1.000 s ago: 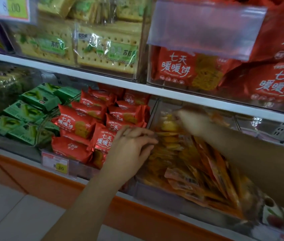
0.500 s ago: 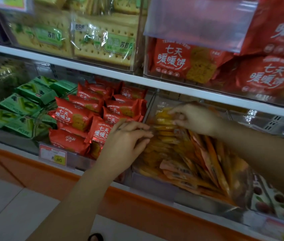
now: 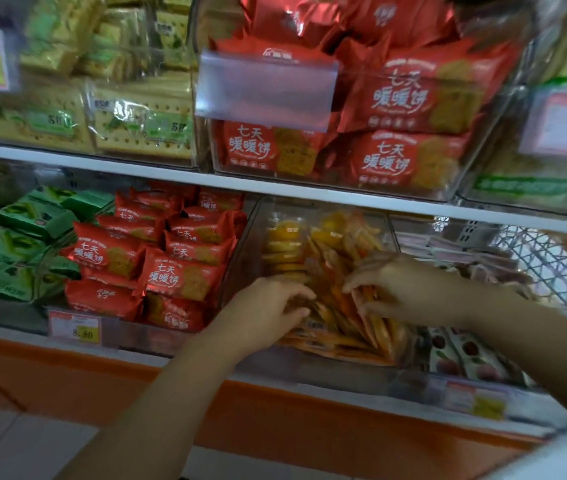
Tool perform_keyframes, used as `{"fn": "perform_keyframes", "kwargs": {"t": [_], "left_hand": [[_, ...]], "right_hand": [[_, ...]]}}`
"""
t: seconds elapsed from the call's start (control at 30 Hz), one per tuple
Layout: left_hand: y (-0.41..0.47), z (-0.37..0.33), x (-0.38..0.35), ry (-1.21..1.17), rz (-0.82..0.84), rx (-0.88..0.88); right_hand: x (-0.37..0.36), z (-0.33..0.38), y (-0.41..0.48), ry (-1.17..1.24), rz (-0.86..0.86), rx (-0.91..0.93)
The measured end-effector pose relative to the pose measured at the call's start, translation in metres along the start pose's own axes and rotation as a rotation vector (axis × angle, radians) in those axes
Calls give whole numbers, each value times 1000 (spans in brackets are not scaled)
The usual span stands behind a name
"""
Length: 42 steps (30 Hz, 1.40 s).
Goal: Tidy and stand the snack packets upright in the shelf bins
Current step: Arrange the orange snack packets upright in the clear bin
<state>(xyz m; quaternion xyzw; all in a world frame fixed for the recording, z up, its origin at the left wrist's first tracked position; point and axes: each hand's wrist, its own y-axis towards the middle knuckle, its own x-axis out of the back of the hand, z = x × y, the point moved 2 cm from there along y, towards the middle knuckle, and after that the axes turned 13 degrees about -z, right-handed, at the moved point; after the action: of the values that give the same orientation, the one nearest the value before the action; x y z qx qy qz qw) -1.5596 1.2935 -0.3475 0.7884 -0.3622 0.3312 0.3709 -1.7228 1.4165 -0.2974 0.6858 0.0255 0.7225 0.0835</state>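
A clear bin [image 3: 247, 251] on the lower shelf holds several thin orange snack packets [image 3: 341, 320], leaning on edge toward the right. My left hand [image 3: 268, 306] is inside the bin at its front left, fingers curled round the near ends of the orange packets. My right hand [image 3: 400, 285] reaches in from the right, and its curled fingertips pinch the packets' upper edges. More orange and yellow packets [image 3: 285, 244] lie stacked at the bin's back.
Left of it is a bin of red biscuit packets [image 3: 178, 271], then green packets [image 3: 15, 244]. Right of it lie white packets with red fruit print [image 3: 462, 358] and a wire basket [image 3: 552, 268]. The upper shelf [image 3: 171, 174] carries bins of cracker and large red packets. A price tag [image 3: 74, 329] hangs below.
The camera has moved up and right. My right hand came forward from the bin's back to the middle packets. My left hand slid right, deeper into the orange packets.
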Motion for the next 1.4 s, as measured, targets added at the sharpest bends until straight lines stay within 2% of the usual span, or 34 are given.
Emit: {"fn": "perform_keyframes", "kwargs": {"t": [0.07, 0.2, 0.3, 0.4, 0.47, 0.63, 0.8, 0.93, 1.03, 1.17, 1.4], "left_hand": [[6, -9, -11, 5, 51, 26], [21, -23, -24, -92, 33, 150], [29, -32, -27, -27, 11, 217], [31, -39, -34, 46, 84, 289], [34, -43, -40, -4, 67, 316], [30, -50, -16, -294, -156, 391], [1, -27, 27, -657, -451, 580], [-20, -9, 40, -675, -631, 653], [-27, -3, 40, -636, -738, 624], [-31, 2, 49, -522, -844, 486], [-36, 19, 56, -523, -905, 507]], "right_hand": [[3, -2, -8, 28, -30, 15], [4, -5, -20, 66, -152, 36], [0, -5, -39, 41, -182, 78], [-4, -9, -51, 32, -226, 34], [-5, -12, -58, 53, -262, 8], [0, -12, -66, 139, -306, -14], [9, -8, -63, 248, -398, -90], [8, 7, -52, 230, -420, -82], [4, 20, -41, 202, -386, -34], [3, 40, -19, 158, -287, 31], [-26, 74, 49, 60, 180, 99]]}}
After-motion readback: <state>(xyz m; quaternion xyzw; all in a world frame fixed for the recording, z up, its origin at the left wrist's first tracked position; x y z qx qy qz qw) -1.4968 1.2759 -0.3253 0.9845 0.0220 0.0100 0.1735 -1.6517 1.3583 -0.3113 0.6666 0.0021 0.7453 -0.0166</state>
